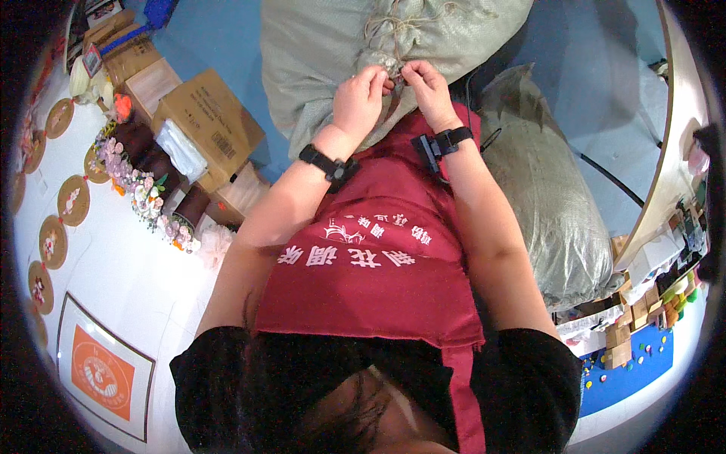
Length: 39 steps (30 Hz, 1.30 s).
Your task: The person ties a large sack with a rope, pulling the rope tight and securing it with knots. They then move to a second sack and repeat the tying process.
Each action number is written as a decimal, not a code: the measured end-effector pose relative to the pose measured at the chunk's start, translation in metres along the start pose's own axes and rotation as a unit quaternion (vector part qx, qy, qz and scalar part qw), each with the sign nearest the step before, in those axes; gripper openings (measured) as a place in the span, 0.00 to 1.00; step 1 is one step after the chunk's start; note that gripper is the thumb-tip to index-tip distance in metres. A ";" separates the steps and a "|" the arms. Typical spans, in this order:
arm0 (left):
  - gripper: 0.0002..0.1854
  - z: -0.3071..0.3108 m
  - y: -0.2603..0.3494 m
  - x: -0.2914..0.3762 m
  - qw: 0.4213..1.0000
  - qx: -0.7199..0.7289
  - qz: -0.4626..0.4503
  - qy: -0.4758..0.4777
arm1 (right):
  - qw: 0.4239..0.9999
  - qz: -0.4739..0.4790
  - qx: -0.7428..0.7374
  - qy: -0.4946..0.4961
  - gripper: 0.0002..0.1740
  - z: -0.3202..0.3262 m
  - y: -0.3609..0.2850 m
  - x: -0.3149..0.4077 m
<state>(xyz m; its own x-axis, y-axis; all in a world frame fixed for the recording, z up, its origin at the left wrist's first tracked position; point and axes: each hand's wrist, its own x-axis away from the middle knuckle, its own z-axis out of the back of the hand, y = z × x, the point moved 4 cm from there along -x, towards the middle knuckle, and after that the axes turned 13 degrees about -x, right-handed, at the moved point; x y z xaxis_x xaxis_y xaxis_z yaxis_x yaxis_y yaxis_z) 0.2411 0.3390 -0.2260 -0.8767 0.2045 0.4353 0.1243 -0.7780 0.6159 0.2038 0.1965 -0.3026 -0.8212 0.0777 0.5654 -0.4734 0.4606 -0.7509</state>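
Note:
A large, pale woven plastic sack (306,68) lies before me, its gathered mouth laced with thin brown string (391,25). At the gathered edge, my left hand (358,102) pinches the sack fabric between thumb and bent fingers. Close beside it, my right hand (428,91) has thumb and forefinger together at the same bunched, tied spot. Whether the right fingertips hold string or fabric is too small to tell. Black straps with small devices circle both wrists. A dark red apron (374,295) bearing white writing covers my front, below the sack.
To the right stands another filled, translucent woven sack (539,193). Cardboard boxes (207,127) and artificial flowers (144,190) line the left side, near a framed orange picture (102,371). A black cable (612,179) crosses the blue floor (590,108) at right.

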 end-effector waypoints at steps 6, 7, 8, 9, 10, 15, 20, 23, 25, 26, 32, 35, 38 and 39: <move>0.09 -0.003 0.004 -0.014 0.974 -0.206 -0.034 0.086 | 0.991 -0.050 -0.107 -0.068 0.09 0.004 -0.009 0.006; 0.09 -0.003 0.006 -0.014 0.971 -0.216 -0.040 0.092 | 0.990 -0.043 -0.112 -0.074 0.10 0.004 -0.012 0.008; 0.08 -0.004 0.007 -0.016 0.970 -0.226 -0.038 0.077 | 0.991 -0.025 -0.100 -0.081 0.11 0.003 -0.014 0.009; 0.08 -0.005 0.008 -0.018 0.969 -0.238 -0.033 0.058 | 0.992 -0.009 -0.087 -0.093 0.12 0.002 -0.016 0.009; 0.08 -0.007 0.008 -0.020 0.967 -0.252 -0.029 0.042 | 0.993 0.001 -0.069 -0.098 0.13 0.001 -0.017 0.009; 0.08 -0.012 -0.002 -0.034 0.970 -0.241 -0.003 0.002 | 0.984 0.095 0.048 -0.140 0.14 -0.008 -0.026 0.002; 0.06 -0.016 -0.016 -0.024 0.986 -0.151 -0.049 0.056 | 0.951 0.154 0.234 -0.127 0.13 -0.016 -0.040 -0.004; 0.06 -0.020 -0.018 -0.017 0.990 -0.080 -0.082 0.087 | 0.912 0.192 0.335 -0.137 0.13 -0.016 -0.050 -0.002; 0.07 -0.023 -0.018 -0.015 0.992 -0.043 -0.095 0.066 | 0.882 0.228 0.391 -0.128 0.11 -0.017 -0.056 0.002; 0.07 -0.024 -0.018 -0.015 0.993 -0.049 -0.092 0.058 | 0.870 0.220 0.422 -0.131 0.10 -0.016 -0.056 0.003; 0.08 -0.019 -0.007 -0.010 0.994 -0.061 -0.092 0.021 | 0.804 0.220 0.539 -0.119 0.05 -0.017 -0.056 0.012; 0.08 -0.016 -0.001 -0.007 0.994 -0.038 -0.096 0.023 | 0.775 0.210 0.579 -0.139 0.05 -0.014 -0.057 0.022; 0.10 -0.011 -0.001 -0.008 0.992 -0.041 -0.119 0.015 | 0.795 0.230 0.536 -0.168 0.04 -0.008 -0.067 0.037; 0.12 -0.010 -0.002 -0.008 0.993 -0.031 -0.117 0.013 | 0.839 0.211 0.477 -0.153 0.04 -0.003 -0.070 0.040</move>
<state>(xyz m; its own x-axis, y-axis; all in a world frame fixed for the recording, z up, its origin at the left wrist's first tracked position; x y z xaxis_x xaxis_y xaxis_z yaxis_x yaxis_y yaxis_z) 0.2430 0.3336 -0.2371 -0.8901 0.3685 0.2681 -0.1119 -0.7469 0.6554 0.2054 0.1699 -0.2264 -0.9542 -0.2427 0.1747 -0.0387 -0.4793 -0.8768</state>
